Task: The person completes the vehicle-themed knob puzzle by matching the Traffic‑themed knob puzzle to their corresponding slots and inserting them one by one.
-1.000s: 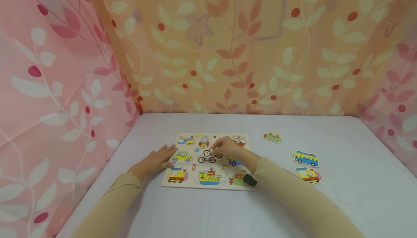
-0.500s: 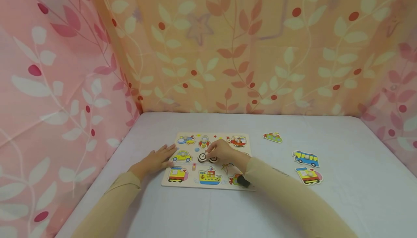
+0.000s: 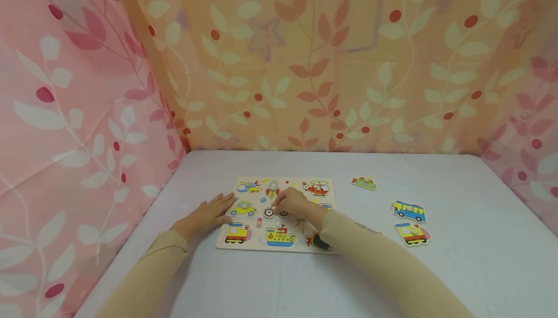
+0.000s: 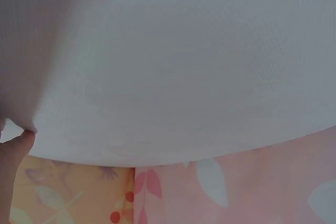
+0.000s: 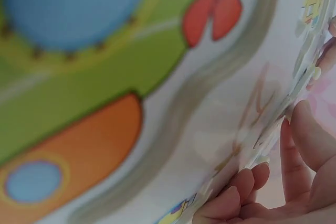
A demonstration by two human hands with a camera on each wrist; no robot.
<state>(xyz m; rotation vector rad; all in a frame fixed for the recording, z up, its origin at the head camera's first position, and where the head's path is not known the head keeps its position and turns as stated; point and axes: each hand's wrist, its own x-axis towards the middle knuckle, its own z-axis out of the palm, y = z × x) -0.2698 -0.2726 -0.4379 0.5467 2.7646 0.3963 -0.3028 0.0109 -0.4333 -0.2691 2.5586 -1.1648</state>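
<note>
A wooden peg puzzle board (image 3: 261,246) with vehicle pictures lies on the table. My right hand (image 3: 293,203) is over its middle, thumb and index finger pinching a bicycle puzzle piece (image 3: 269,211), partly covered by the fingers. The piece lies at the bicycle place; whether it sits flush I cannot tell. In the right wrist view the same hand (image 5: 294,177) reaches the board's surface past a large green submarine picture (image 5: 168,66). My left hand (image 3: 204,217) rests with fairly straight fingers at the board's left edge. Only a bit of the left hand (image 4: 14,153) enters the left wrist view.
Loose to the right of the board lie a submarine piece (image 3: 364,182), a bus piece (image 3: 409,211) and a train piece (image 3: 412,234). A white cloth covers the table (image 3: 244,284). Patterned curtains (image 3: 270,90) stand behind and at the sides.
My right hand has moved left and slightly down, bringing the tilted bicycle piece onto the bicycle place. The helicopter picture has come into full sight. The left hand stays put.
</note>
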